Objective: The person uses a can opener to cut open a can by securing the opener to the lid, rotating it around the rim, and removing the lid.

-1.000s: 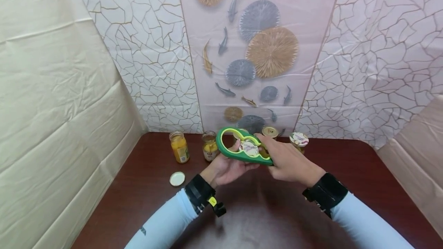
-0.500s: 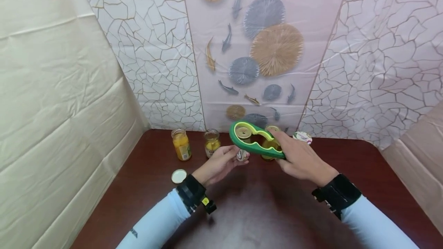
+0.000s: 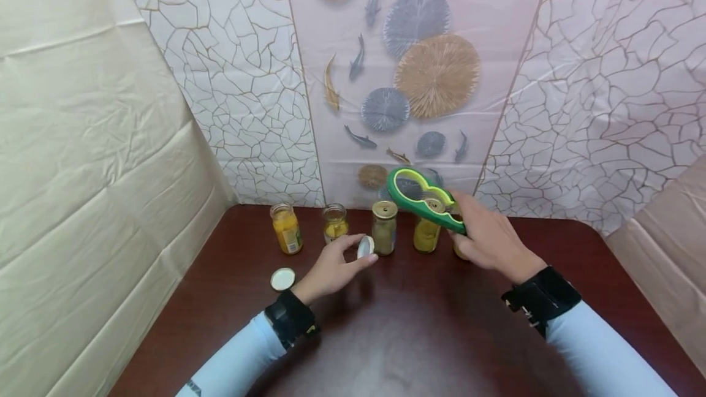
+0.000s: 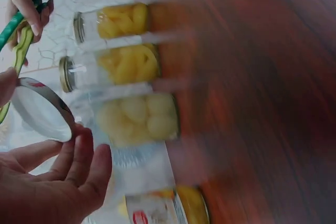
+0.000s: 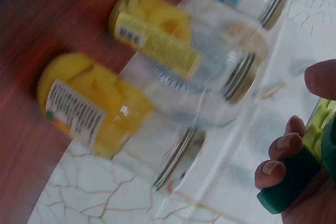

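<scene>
My left hand (image 3: 331,268) pinches a round jar lid (image 3: 365,247) between thumb and fingers, tilted on edge with its white inside showing. In the left wrist view the same lid (image 4: 43,109) stands between the thumb and fingertips. My right hand (image 3: 491,234) grips one end of a green jar opener (image 3: 398,192) with a yellow-green scalloped inner edge. The opener hangs in the air above the lidded jars. Behind the left hand, a gold-lidded jar (image 3: 384,231) of pale round fruit stands upright. A gold-lidded jar of yellow fruit (image 3: 426,238) is partly behind the opener.
To the left stand an uncovered jar of orange-yellow fruit (image 3: 287,231) and an uncovered jar of yellow fruit (image 3: 335,222). A loose lid (image 3: 283,279) lies white side up on the dark red table (image 3: 397,336). Another lidded jar (image 5: 100,108) is mostly hidden by my right hand in the head view.
The opener has moved up and right, away from the lid. My left hand has drawn left with the lid, now turned so its white inside faces the head view.
</scene>
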`<control>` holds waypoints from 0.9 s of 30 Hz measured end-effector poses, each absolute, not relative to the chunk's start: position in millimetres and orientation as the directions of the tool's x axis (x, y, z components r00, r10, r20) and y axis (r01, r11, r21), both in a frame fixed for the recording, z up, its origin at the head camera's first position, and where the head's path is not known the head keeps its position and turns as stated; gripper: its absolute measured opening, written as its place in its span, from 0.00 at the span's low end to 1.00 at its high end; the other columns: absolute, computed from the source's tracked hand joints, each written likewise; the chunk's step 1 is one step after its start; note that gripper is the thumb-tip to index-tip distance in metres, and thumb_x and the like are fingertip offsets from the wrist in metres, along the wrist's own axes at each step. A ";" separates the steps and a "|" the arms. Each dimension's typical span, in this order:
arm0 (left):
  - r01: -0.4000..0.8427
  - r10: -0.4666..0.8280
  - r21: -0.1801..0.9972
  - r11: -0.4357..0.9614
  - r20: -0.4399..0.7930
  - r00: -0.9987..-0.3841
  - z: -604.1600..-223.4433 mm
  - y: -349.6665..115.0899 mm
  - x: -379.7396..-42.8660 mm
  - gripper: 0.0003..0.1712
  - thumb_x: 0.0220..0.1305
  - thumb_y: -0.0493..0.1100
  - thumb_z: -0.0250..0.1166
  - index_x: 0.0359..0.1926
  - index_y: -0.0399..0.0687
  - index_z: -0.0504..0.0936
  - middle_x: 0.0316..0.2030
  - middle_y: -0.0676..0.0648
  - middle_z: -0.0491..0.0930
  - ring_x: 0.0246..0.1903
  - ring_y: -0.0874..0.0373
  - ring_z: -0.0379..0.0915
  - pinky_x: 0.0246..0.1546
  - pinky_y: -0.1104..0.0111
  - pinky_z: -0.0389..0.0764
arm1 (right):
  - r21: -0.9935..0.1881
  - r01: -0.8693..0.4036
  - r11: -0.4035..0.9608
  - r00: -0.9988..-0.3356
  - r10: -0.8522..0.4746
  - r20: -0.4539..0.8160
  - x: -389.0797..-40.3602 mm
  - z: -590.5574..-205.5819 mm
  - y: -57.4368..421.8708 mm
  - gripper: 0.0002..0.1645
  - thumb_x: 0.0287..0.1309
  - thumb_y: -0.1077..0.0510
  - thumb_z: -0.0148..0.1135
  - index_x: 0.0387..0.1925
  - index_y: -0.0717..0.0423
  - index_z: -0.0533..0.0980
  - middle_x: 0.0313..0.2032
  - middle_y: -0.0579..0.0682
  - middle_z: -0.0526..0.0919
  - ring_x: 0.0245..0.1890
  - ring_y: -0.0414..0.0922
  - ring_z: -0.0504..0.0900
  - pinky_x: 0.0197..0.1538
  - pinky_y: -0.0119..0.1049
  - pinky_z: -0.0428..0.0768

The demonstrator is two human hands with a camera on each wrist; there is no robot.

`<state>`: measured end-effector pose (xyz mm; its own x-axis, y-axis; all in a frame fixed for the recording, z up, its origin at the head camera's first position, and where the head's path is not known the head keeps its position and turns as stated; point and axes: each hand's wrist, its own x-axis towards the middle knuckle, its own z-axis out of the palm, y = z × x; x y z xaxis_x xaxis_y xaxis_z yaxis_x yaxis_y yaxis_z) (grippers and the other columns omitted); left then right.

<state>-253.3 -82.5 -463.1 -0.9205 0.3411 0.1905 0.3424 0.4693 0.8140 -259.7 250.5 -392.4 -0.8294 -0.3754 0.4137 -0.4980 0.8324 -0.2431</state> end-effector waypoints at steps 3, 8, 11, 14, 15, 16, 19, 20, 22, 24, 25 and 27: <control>0.343 0.322 0.778 0.526 0.190 -0.927 -465.3 -94.6 -246.9 0.38 0.63 0.57 0.73 0.68 0.44 0.75 0.58 0.43 0.81 0.54 0.51 0.79 0.53 0.50 0.81 | -0.270 -0.467 0.842 -0.852 -0.347 0.392 -263.9 -393.5 258.6 0.41 0.60 0.58 0.64 0.73 0.52 0.59 0.40 0.52 0.75 0.29 0.49 0.74 0.26 0.42 0.70; 0.378 0.326 0.732 0.566 0.223 -0.919 -463.6 -106.0 -243.1 0.37 0.59 0.55 0.77 0.65 0.46 0.77 0.53 0.46 0.82 0.46 0.56 0.79 0.47 0.56 0.84 | -0.291 -0.433 0.853 -0.866 -0.305 0.395 -264.7 -394.4 269.0 0.42 0.59 0.59 0.64 0.73 0.53 0.59 0.45 0.55 0.77 0.35 0.52 0.76 0.29 0.47 0.73; 0.390 0.335 0.694 0.606 0.222 -0.916 -461.2 -110.3 -244.2 0.37 0.57 0.56 0.78 0.64 0.46 0.79 0.52 0.47 0.81 0.45 0.57 0.77 0.46 0.59 0.82 | -0.293 -0.424 0.857 -0.868 -0.292 0.402 -263.9 -394.4 271.2 0.43 0.59 0.59 0.65 0.74 0.54 0.59 0.48 0.56 0.76 0.37 0.53 0.76 0.30 0.48 0.73; 0.382 0.357 0.660 0.646 0.182 -0.916 -461.4 -114.9 -246.4 0.36 0.56 0.54 0.79 0.62 0.45 0.80 0.51 0.46 0.80 0.45 0.54 0.76 0.45 0.57 0.81 | -0.285 -0.425 0.859 -0.865 -0.292 0.409 -263.8 -393.1 272.1 0.43 0.59 0.59 0.65 0.73 0.55 0.59 0.47 0.57 0.76 0.35 0.53 0.75 0.29 0.46 0.72; 0.380 0.367 0.643 0.665 0.161 -0.916 -462.5 -116.6 -247.7 0.35 0.56 0.53 0.79 0.61 0.44 0.81 0.50 0.45 0.80 0.45 0.53 0.76 0.45 0.57 0.80 | -0.283 -0.426 0.859 -0.863 -0.292 0.412 -263.7 -392.3 272.3 0.42 0.59 0.59 0.64 0.73 0.55 0.59 0.46 0.56 0.76 0.35 0.52 0.75 0.28 0.45 0.71; 0.377 0.378 0.620 0.687 0.138 -0.916 -463.8 -118.4 -248.8 0.34 0.56 0.52 0.79 0.60 0.44 0.81 0.50 0.45 0.80 0.44 0.52 0.75 0.45 0.56 0.80 | -0.284 -0.426 0.859 -0.862 -0.291 0.415 -263.7 -391.6 272.6 0.42 0.60 0.59 0.64 0.73 0.55 0.60 0.46 0.56 0.77 0.34 0.52 0.75 0.28 0.45 0.71; 0.379 0.412 0.542 0.750 0.066 -0.909 -468.4 -123.1 -252.0 0.32 0.55 0.50 0.80 0.58 0.42 0.82 0.48 0.42 0.79 0.45 0.50 0.75 0.46 0.54 0.80 | -0.287 -0.428 0.857 -0.857 -0.284 0.430 -263.0 -390.0 273.0 0.41 0.60 0.58 0.64 0.73 0.53 0.61 0.43 0.54 0.76 0.33 0.52 0.74 0.28 0.44 0.70; 0.377 0.417 0.520 0.767 0.043 -0.908 -469.9 -124.0 -252.9 0.32 0.55 0.49 0.80 0.57 0.42 0.83 0.49 0.41 0.79 0.45 0.50 0.75 0.46 0.53 0.80 | -0.291 -0.428 0.856 -0.856 -0.281 0.434 -262.5 -389.9 273.3 0.40 0.60 0.58 0.64 0.72 0.53 0.61 0.43 0.53 0.76 0.32 0.52 0.74 0.28 0.44 0.70; 0.376 0.428 0.478 0.793 0.000 -0.904 -472.5 -125.2 -254.1 0.32 0.54 0.49 0.81 0.57 0.41 0.83 0.48 0.40 0.79 0.46 0.48 0.74 0.47 0.53 0.80 | -0.295 -0.428 0.854 -0.854 -0.275 0.442 -261.2 -390.3 274.0 0.40 0.61 0.58 0.64 0.73 0.52 0.61 0.41 0.53 0.76 0.32 0.51 0.74 0.28 0.44 0.70; 0.371 0.435 0.455 0.810 -0.041 -0.899 -475.3 -126.0 -255.3 0.32 0.53 0.48 0.82 0.56 0.40 0.83 0.49 0.38 0.79 0.46 0.47 0.73 0.47 0.53 0.79 | -0.297 -0.429 0.853 -0.851 -0.273 0.448 -259.6 -391.3 274.8 0.40 0.61 0.58 0.65 0.72 0.52 0.61 0.41 0.53 0.76 0.31 0.51 0.74 0.28 0.44 0.69; 0.366 0.434 0.444 0.818 -0.059 -0.899 -476.4 -126.4 -255.9 0.33 0.52 0.48 0.82 0.57 0.40 0.83 0.49 0.38 0.78 0.47 0.47 0.73 0.47 0.53 0.78 | -0.297 -0.432 0.852 -0.849 -0.273 0.452 -258.7 -391.7 275.3 0.40 0.61 0.58 0.65 0.72 0.52 0.61 0.41 0.53 0.76 0.31 0.51 0.74 0.28 0.44 0.69; 0.351 0.429 0.434 0.830 -0.095 -0.898 -478.7 -127.4 -257.5 0.33 0.51 0.47 0.83 0.57 0.40 0.83 0.49 0.39 0.78 0.47 0.46 0.72 0.47 0.54 0.77 | -0.293 -0.437 0.851 -0.844 -0.275 0.460 -257.4 -392.3 276.1 0.39 0.61 0.58 0.65 0.71 0.53 0.62 0.40 0.53 0.76 0.31 0.51 0.73 0.28 0.44 0.69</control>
